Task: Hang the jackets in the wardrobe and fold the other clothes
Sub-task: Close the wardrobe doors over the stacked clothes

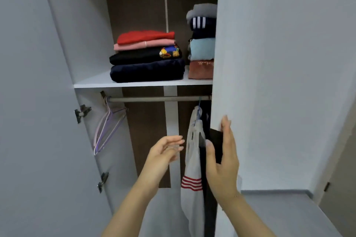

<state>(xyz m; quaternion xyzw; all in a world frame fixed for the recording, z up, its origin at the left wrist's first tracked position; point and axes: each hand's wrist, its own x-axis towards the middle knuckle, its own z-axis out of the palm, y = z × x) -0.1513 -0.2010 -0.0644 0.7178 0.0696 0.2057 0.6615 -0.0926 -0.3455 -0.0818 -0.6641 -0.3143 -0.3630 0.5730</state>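
Under the shelf [142, 83], on the rail [159, 99], a pale grey jacket [193, 161] with red stripes hangs at the far right of the wardrobe opening, long axis straight down, one sleeve or side panel trailing low. Dark clothing [207, 121] hangs right behind it, mostly hidden by the door [279, 82]. Both hands are up at jacket height, one each side of it. Left hand [163, 152] is just left of the jacket, palm turned toward it, fingers [176, 140] spread and loosely curved, holding nothing, not quite touching cloth as far as I can tell. Right hand [224, 158] is just right of it, at the door edge, fingers straight and pointing up, thumb forward over something black [216, 144]; can't tell if that is a dark garment or a door fitting, and can't tell if the thumb actually pinches it. So the jacket sits between the two hands, near both. Empty pink and lilac hangers [108, 127] hang at the far left end of the rail, well apart from the jacket, nearer the left hand. Above, folded clothes [147, 57] sit in a stack on the shelf, a second stack [202, 44] beside it, half behind the door.

Judgement: hanging looks close to done for this piece. Likely next is straightening the jacket or sliding it along the rail, so any push goes sideways, left-right along the rail. Risk: a sideways nudge could slip it off its hanger.
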